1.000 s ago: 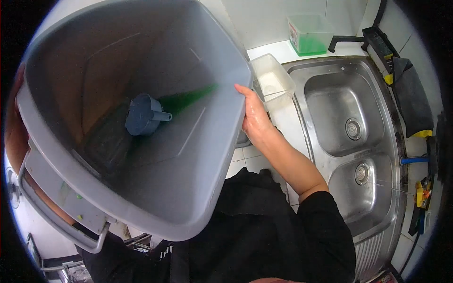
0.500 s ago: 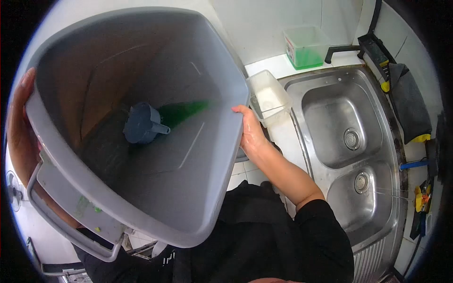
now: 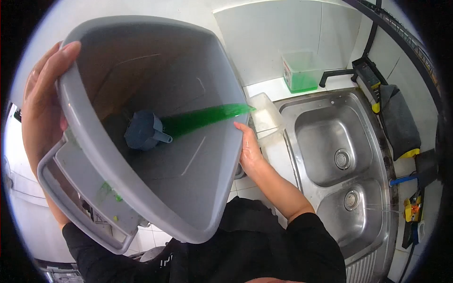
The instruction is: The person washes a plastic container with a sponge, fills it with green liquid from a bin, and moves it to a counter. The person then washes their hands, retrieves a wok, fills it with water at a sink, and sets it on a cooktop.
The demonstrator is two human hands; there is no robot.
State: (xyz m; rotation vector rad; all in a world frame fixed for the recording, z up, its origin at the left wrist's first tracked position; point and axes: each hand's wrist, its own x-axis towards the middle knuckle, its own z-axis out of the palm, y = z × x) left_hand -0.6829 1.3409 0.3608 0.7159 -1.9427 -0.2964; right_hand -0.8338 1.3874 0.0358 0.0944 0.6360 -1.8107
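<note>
A large grey plastic bin (image 3: 207, 188) is tilted in front of me, its mouth toward me and its right corner lowest. My left hand (image 3: 47, 89) grips the raised left rim, above a flip handle. Low on the right wall, my right hand (image 3: 251, 148) holds the bin with the thumb by the rim. Inside rests a blue-grey plastic cup (image 3: 141, 131) with a short handle. Green liquid (image 3: 203, 120) runs from beside it along the wall to the right rim. Just past that rim stands a translucent whitish plastic container (image 3: 266, 115), partly hidden by the bin.
A double steel sink (image 3: 292, 141) lies to the right, with a black faucet (image 3: 337, 74) behind it. A clear tub (image 3: 302, 75) with green liquid stands on the back ledge. A dark grey cloth (image 3: 398, 122) hangs at the right wall.
The bin has tipped further to the right, its left side rising with my left hand. The green liquid has stretched from mid-wall to the right rim, by the whitish container.
</note>
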